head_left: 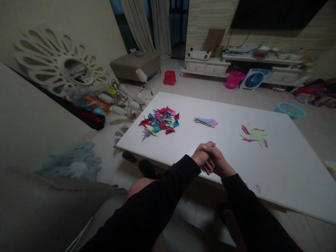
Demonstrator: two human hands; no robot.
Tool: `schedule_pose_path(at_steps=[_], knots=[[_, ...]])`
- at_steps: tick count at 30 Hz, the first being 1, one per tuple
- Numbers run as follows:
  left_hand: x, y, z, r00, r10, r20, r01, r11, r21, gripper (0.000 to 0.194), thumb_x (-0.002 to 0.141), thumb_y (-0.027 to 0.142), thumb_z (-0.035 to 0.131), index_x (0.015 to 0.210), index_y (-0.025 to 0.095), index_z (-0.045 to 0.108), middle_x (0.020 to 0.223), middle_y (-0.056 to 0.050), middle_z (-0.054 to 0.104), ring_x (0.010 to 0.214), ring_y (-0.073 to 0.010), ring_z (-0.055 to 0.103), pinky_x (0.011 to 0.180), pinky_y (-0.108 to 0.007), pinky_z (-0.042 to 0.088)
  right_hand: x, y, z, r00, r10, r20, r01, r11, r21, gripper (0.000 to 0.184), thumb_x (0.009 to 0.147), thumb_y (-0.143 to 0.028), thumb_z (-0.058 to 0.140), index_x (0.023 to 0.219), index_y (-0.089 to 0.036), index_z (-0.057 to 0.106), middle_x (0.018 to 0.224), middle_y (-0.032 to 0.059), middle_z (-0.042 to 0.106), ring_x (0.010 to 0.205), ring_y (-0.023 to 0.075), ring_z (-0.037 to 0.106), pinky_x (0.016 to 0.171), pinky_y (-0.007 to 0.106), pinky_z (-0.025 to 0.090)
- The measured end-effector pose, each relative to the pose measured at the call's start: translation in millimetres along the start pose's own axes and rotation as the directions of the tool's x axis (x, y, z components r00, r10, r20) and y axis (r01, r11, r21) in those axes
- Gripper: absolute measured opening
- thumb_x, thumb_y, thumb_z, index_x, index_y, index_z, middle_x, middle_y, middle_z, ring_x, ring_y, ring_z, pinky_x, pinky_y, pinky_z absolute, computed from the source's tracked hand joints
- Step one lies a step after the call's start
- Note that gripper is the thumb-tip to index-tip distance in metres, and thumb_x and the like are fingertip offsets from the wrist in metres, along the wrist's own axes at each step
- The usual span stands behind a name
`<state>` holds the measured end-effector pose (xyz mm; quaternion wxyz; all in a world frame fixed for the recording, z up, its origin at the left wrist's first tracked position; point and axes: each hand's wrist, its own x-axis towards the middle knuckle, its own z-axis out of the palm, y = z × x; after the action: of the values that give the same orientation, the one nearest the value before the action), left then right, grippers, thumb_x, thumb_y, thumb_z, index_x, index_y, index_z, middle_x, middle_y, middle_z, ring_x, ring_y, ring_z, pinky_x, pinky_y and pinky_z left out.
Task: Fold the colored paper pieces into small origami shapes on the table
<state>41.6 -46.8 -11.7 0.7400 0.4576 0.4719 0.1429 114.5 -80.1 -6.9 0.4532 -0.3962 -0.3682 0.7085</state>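
My left hand (200, 156) and my right hand (219, 160) are clasped together over the near edge of the white table (183, 147). Their fingers wrap round each other, and the space between the palms is hidden. A small red spot shows under the fingers, too small to name. Ahead and to the left lies a pile of folded paper cranes (161, 120) in several colours. Beyond my hands is a slim fan of folded paper pieces (206, 121) in blue and pink. A green and pink pinwheel-shaped paper piece (253, 135) lies flat to the right.
A chandelier-like lamp (128, 105) stands on the floor beyond the table's left end. A red stool (169, 77), a pink bucket (234, 79) and a teal basket (292, 109) are past the far edge. A grey sofa (65, 206) is at my left.
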Motion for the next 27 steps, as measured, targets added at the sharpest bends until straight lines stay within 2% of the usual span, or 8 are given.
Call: schedule_pose_path(at_steps=[3,13,21,27], knots=[[-3.6,3.9,1.4,1.0,0.006,-0.007,-0.005,1.0,0.027,0.07,0.092,0.058,0.027,0.08,0.005,0.071,0.031,-0.003,0.042,0.027,-0.0176,0.044,0.031,-0.025,0.031,-1.4,1.0,1.8,0.996,-0.005,-0.092,0.008,0.999,0.032,0.062,0.077,-0.05,0.064,0.029,-0.025,0.035,0.023,-0.0003,0.034,0.019,0.0147,0.039,0.024,0.025,0.032],[2.8,0.9,3.7,0.999,-0.021,-0.031,0.022,0.999,0.032,0.064,0.092,0.056,0.027,0.066,0.012,0.065,0.03,-0.003,0.04,0.026,-0.0183,0.043,0.032,-0.027,0.032,-1.9,1.2,1.5,0.988,0.004,-0.152,0.001,1.0,0.03,0.059,0.076,-0.051,0.065,0.03,-0.025,0.036,0.023,-0.0011,0.034,0.018,0.0142,0.038,0.023,0.025,0.03],[3.0,1.9,5.2,0.999,-0.012,-0.043,0.014,0.999,0.039,0.071,0.093,0.056,0.027,0.08,0.004,0.073,0.03,-0.003,0.04,0.028,-0.019,0.044,0.034,-0.028,0.032,-3.0,1.7,0.8,0.989,-0.016,-0.146,0.02,1.0,0.02,0.062,0.077,-0.051,0.065,0.031,-0.024,0.034,0.023,-0.0013,0.033,0.019,0.0133,0.039,0.023,0.023,0.03],[2.6,3.4,5.1,0.998,-0.056,-0.021,0.057,0.997,0.058,0.075,0.094,0.058,0.023,0.083,0.003,0.073,0.03,-0.002,0.04,0.027,-0.0189,0.044,0.034,-0.027,0.032,-2.4,2.1,1.0,0.992,-0.015,-0.125,0.017,1.0,0.012,0.061,0.081,-0.052,0.061,0.032,-0.026,0.034,0.023,-0.0008,0.034,0.019,0.0133,0.038,0.022,0.024,0.03]])
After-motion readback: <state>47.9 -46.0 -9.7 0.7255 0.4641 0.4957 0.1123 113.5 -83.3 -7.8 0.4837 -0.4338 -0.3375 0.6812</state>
